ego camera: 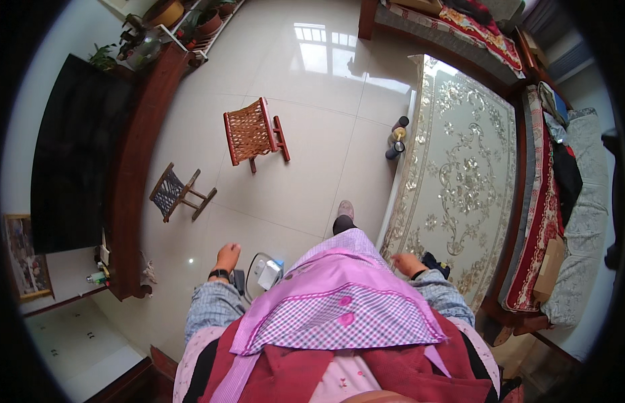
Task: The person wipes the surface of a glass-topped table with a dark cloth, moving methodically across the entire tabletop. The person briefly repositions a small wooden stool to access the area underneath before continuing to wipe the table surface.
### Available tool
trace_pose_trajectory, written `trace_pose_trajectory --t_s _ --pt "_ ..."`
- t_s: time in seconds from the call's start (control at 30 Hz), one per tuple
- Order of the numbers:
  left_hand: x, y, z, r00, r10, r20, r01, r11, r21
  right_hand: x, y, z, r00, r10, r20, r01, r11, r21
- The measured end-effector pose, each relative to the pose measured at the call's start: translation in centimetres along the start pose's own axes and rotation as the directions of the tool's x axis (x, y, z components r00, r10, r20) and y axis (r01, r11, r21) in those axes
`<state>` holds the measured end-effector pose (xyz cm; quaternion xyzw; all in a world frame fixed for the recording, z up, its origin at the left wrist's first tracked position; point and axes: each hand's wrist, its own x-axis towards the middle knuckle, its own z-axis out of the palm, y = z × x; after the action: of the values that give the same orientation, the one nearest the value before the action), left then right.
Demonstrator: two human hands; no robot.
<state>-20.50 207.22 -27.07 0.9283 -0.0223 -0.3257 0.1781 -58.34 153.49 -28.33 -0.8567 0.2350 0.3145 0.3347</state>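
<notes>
My left hand [227,258] hangs over the tiled floor, its fingers curled in and nothing visible in them. A black band is on that wrist. Just right of it in the picture are a white box-like object [270,274] and a dark cable [248,274], partly hidden by my apron [337,282]. My right hand [407,264] is beside the near left edge of a low table with a floral cover [458,186]. Its fingers are partly turned from view, and I cannot tell whether it touches the cover. A dark cloth-like item [436,265] lies close to it.
Ahead on the floor stand a brown woven folding stool [249,132] and a smaller dark one [179,194]. Several bottles [399,136] are along the table's left side. A wooden cabinet [141,166] with a television [80,156] lines the left; sofas [539,201] border the right and far side.
</notes>
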Motion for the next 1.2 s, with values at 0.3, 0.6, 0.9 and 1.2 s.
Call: trace_pose_trajectory --t_s 0.3,0.6,0.9,1.2 --pt "19.9 21.2 -3.0 0.981 0.051 0.188 -0.040 0.997 -0.064 7.9 -3.6 -18.7 0.891 0.153 -0.428 -0.017 0.953 0.304" --pt "48.6 29.2 -5.2 0.954 0.258 -0.154 -0.252 0.966 0.057 15.4 -9.8 -21.9 0.925 0.338 -0.172 -0.229 0.859 0.457" --pt "68.0 34.8 -4.4 0.961 0.229 -0.152 -0.146 0.894 0.425 29.8 -17.8 -24.0 0.961 0.276 0.032 -0.241 0.772 0.587" --pt "71.2 31.6 -2.0 0.983 0.176 0.043 -0.161 0.737 0.657 35.4 -13.6 -22.2 0.935 0.354 -0.006 -0.258 0.694 0.672"
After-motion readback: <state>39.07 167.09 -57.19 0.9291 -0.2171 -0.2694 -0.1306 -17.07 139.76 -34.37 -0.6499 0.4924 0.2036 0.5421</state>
